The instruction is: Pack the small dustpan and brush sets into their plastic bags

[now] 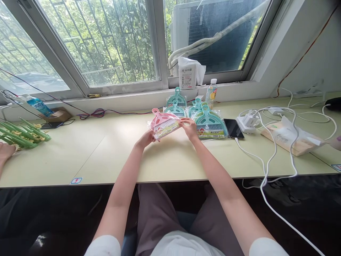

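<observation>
Between my two hands is a pink mini dustpan and brush set in clear plastic wrapping with a printed label along its lower edge. My left hand grips its lower left corner, and my right hand pinches the right end. It is tilted, with its handle toward the upper left. Just right of my right hand lies a wrapped teal dustpan set. Several more teal sets lie behind, among them one dustpan set at the back, partly covered by others.
A phone, a power strip, looping white cables and a tissue pack are on the right. A drink bottle stands near the window. Leftward, another person's hand rests by green stems.
</observation>
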### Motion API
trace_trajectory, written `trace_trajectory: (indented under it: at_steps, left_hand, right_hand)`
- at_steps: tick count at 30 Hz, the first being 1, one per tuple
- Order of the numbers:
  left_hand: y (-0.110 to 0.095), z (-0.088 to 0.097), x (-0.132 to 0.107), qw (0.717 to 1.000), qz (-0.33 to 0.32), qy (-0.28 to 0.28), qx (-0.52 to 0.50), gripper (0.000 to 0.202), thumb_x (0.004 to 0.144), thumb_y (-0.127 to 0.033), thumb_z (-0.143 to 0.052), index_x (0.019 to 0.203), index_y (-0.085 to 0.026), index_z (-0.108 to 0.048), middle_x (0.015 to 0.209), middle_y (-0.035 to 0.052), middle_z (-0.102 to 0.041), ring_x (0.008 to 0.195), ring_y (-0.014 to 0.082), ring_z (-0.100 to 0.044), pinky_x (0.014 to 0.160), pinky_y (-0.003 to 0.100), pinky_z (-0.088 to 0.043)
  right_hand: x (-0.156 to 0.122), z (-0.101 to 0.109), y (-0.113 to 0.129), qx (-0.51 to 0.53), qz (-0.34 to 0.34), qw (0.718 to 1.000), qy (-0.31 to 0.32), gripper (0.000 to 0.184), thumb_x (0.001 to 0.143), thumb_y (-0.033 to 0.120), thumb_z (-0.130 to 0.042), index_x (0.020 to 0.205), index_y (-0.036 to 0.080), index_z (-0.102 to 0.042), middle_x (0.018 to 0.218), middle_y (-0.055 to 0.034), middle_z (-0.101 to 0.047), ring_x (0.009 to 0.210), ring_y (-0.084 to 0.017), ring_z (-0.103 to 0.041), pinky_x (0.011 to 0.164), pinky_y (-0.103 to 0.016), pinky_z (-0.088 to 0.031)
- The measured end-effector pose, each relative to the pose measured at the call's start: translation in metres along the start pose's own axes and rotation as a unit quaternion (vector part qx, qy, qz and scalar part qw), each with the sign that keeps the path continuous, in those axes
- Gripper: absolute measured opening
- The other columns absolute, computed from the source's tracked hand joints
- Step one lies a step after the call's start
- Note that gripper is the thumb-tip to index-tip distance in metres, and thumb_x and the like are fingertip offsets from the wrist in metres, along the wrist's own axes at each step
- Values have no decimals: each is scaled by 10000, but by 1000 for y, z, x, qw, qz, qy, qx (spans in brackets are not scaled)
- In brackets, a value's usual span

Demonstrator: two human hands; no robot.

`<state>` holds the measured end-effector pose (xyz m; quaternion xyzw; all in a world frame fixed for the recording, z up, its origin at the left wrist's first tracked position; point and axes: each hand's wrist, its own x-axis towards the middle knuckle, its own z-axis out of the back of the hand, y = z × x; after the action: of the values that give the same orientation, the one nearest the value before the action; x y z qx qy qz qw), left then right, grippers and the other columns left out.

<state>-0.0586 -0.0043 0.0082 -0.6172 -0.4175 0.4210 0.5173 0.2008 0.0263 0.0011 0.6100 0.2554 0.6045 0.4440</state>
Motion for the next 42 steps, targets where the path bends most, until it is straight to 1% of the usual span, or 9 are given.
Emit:
trace_trajectory:
  at_steps: [6, 9, 13, 17, 20, 23, 29, 36, 42]
  left_hand:
    - [-5, -4, -6, 999, -9, 41, 28, 533, 738, -267, -567, 1248, -117, -543, 769, 70, -692, 564, 148, -654, 372, 180, -322]
    - [-4, -4, -7, 998, -10, 50, 42, 584, 739, -265, -559, 1303, -130, -497, 810, 71, -700, 568, 158, -663, 385, 190, -335]
    - [-6, -6, -9, 996, 3, 69, 52, 650, 745, -292, -581, 1368, -160, -448, 870, 77, -713, 553, 153, -654, 406, 211, -356]
    - [-9, -8, -8, 997, 12, 55, 55, 614, 819, -513, -515, 1300, -131, -517, 870, 104, -712, 561, 159, -645, 431, 234, -390]
    - [-8, -11, -8, 995, -23, 43, 89, 657, 800, -559, -563, 1330, -182, -469, 996, 99, -701, 640, 146, -657, 481, 218, -418]
    - [-4, -14, -7, 988, -60, 7, 141, 770, 713, -432, -722, 1378, -236, -386, 1073, 83, -682, 670, 127, -652, 521, 209, -420]
    - [3, -10, 0, 985, -71, -71, 142, 562, 700, -376, -705, 1189, -179, -508, 764, 6, -662, 524, 113, -606, 469, 212, -334]
    - [1, -7, 4, 981, -116, -92, 126, 600, 666, -330, -680, 1200, -177, -455, 736, -26, -642, 453, 108, -584, 422, 223, -321]
    - [-5, -11, 0, 979, -153, -88, 106, 595, 681, -344, -678, 1198, -202, -421, 780, -20, -662, 435, 89, -554, 426, 224, -341]
  right_hand:
    - [-4, -6, 0, 32, -34, 999, 8, 116, 756, 283, -712, 854, 221, -717, 1167, -69, -627, 1030, -204, -614, 904, -325, -503]
    - [-5, -8, -1, 75, -76, 994, 23, 387, 752, 222, -702, 1131, 266, -640, 1192, -45, -631, 991, -168, -635, 904, -317, -515]
    - [-2, -9, -9, 138, -168, 971, 98, 440, 743, 149, -675, 1175, 220, -630, 957, -18, -718, 892, -159, -672, 924, -350, -524]
    - [2, -11, -19, 139, -208, 966, 66, 402, 703, 116, -698, 1101, 171, -674, 818, -7, -733, 822, -162, -684, 927, -381, -527]
    - [3, -11, -23, 116, -206, 971, 22, 433, 692, 138, -715, 1122, 173, -669, 867, -33, -744, 835, -174, -696, 906, -378, -537]
    - [1, -10, -21, 87, -189, 978, -1, 423, 712, 162, -699, 1133, 178, -663, 896, -55, -744, 854, -187, -699, 902, -383, -538]
    - [-6, -14, -10, 98, -168, 981, 3, 392, 723, 219, -710, 1110, 193, -652, 971, -66, -730, 915, -196, -686, 899, -371, -541]
    - [-8, -13, -1, 141, -167, 972, 86, 546, 746, 393, -710, 1246, 222, -570, 1234, -79, -649, 1166, -218, -600, 1008, -379, -476]
    - [-2, -5, 8, 200, -136, 960, 139, 660, 548, 196, -822, 1178, 220, -625, 1237, -54, -661, 1183, -232, -590, 1030, -380, -461]
